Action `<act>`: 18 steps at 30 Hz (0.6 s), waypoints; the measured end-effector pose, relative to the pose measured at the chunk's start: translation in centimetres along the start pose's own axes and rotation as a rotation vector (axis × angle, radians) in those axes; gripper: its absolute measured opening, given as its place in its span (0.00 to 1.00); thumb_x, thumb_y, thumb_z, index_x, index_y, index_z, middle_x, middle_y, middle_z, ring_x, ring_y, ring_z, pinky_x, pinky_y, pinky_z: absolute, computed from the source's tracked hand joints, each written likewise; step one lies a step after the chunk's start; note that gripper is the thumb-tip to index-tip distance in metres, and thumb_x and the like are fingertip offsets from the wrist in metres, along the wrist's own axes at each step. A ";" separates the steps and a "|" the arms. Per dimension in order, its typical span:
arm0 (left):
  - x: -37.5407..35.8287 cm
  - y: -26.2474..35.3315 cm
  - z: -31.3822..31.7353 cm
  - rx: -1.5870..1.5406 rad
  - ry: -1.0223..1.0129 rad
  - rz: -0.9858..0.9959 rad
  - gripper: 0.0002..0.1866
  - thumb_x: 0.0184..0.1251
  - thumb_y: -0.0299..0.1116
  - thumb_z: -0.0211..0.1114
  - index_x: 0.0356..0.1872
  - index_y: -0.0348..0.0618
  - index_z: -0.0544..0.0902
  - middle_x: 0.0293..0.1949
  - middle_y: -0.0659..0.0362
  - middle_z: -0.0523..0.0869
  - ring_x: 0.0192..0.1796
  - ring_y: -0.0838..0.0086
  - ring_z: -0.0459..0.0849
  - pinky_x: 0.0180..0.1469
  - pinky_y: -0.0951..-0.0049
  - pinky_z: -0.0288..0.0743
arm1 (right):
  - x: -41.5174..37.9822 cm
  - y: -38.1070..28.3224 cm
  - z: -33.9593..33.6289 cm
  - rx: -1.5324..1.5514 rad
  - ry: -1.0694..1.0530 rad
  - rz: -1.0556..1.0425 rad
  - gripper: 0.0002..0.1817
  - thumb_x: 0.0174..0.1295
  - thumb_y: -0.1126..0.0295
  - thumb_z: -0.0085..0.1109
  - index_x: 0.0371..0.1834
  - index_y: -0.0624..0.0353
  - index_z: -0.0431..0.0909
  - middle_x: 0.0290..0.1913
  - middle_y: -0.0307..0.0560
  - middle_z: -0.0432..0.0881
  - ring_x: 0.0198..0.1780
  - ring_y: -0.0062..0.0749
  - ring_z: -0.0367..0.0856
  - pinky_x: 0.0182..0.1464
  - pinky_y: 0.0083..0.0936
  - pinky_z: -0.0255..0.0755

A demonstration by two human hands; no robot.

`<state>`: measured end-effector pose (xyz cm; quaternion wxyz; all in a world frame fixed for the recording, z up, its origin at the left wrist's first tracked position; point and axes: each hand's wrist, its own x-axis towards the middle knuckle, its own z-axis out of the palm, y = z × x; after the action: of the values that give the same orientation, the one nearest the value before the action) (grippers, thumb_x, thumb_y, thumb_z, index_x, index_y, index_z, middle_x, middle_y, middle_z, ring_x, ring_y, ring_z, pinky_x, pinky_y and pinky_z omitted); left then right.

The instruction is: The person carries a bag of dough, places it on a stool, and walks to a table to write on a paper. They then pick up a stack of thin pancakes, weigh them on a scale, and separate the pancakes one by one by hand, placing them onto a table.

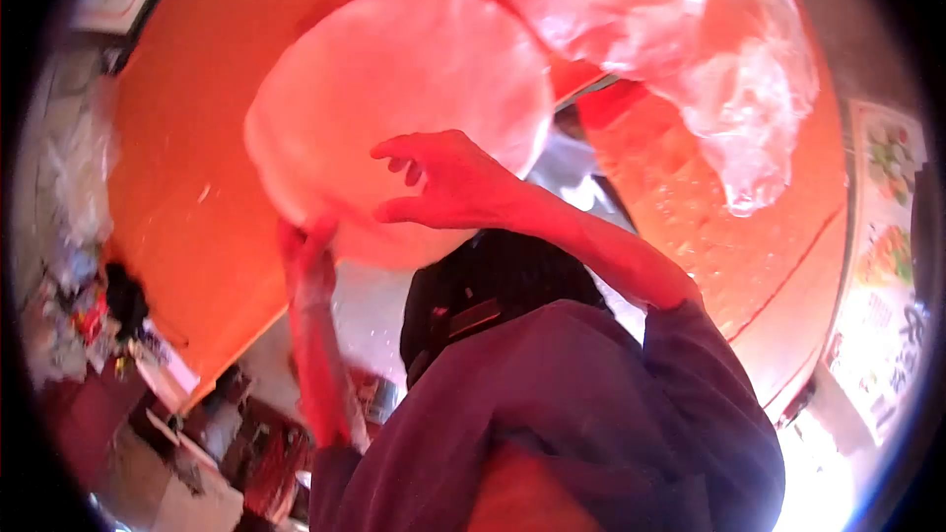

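Note:
A large, thin, round sheet (394, 79), pale and smooth like rolled dough, spans the middle of the head view. Its near edge reaches past the orange table's edge toward my body. My left hand (310, 251) is at the sheet's lower left rim, thumb and fingers closed on the edge, where the sheet bends a little. Over the near part of the sheet is my right hand (443, 182), fingers curved and apart from the thumb, with nothing between them. Red light tints both hands and the sheet.
Crumpled clear plastic (680, 30) lies over the orange surface at the upper right. The orange tabletop (187, 138) extends to the left of the sheet. Bags and small clutter (84, 305) fill the far left. A printed food poster (887, 236) stands along the right side.

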<state>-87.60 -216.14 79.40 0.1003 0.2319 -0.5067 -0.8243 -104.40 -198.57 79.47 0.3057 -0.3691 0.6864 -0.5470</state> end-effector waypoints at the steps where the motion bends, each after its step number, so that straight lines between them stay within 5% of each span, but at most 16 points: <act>1: 0.1 -0.9 -1.8 0.020 -0.018 0.009 0.32 0.59 0.32 0.69 0.64 0.36 0.68 0.56 0.55 0.78 0.58 0.67 0.77 0.59 0.66 0.72 | 0.2 -0.1 1.6 0.096 -0.041 0.040 0.21 0.52 0.67 0.72 0.51 0.60 0.81 0.37 0.44 0.83 0.38 0.27 0.82 0.41 0.24 0.77; 2: 0.2 -2.0 -2.4 0.137 0.196 -0.013 0.30 0.60 0.32 0.68 0.62 0.35 0.69 0.54 0.56 0.79 0.55 0.69 0.79 0.57 0.68 0.73 | 0.5 0.1 2.4 0.181 -0.078 0.083 0.21 0.53 0.67 0.71 0.50 0.60 0.81 0.36 0.43 0.83 0.38 0.27 0.82 0.41 0.24 0.77; 7: -0.2 -1.0 -0.1 0.046 0.191 -0.077 0.29 0.60 0.32 0.68 0.61 0.34 0.70 0.55 0.55 0.79 0.55 0.69 0.80 0.55 0.68 0.74 | 1.6 2.2 1.2 0.558 -0.273 0.397 0.19 0.52 0.67 0.72 0.48 0.61 0.83 0.33 0.42 0.83 0.36 0.22 0.81 0.41 0.21 0.75; 10: 0.0 -1.1 0.4 0.068 0.224 -0.070 0.28 0.61 0.30 0.67 0.62 0.33 0.70 0.54 0.54 0.80 0.54 0.69 0.80 0.54 0.68 0.75 | 1.7 2.3 3.8 0.195 -0.139 0.182 0.19 0.52 0.67 0.72 0.47 0.61 0.83 0.32 0.41 0.83 0.34 0.21 0.79 0.40 0.20 0.73; 18: 0.0 -1.7 -0.5 0.061 0.238 -0.052 0.29 0.60 0.27 0.65 0.63 0.34 0.68 0.53 0.51 0.80 0.51 0.66 0.82 0.49 0.68 0.78 | 1.4 3.6 4.3 0.294 -0.081 0.338 0.15 0.52 0.67 0.69 0.42 0.63 0.83 0.28 0.39 0.81 0.31 0.21 0.77 0.38 0.22 0.73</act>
<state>-87.22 -215.73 77.70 0.1311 0.3441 -0.5100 -0.7774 -102.24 -201.57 75.01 0.4707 -0.2220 0.6388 -0.5667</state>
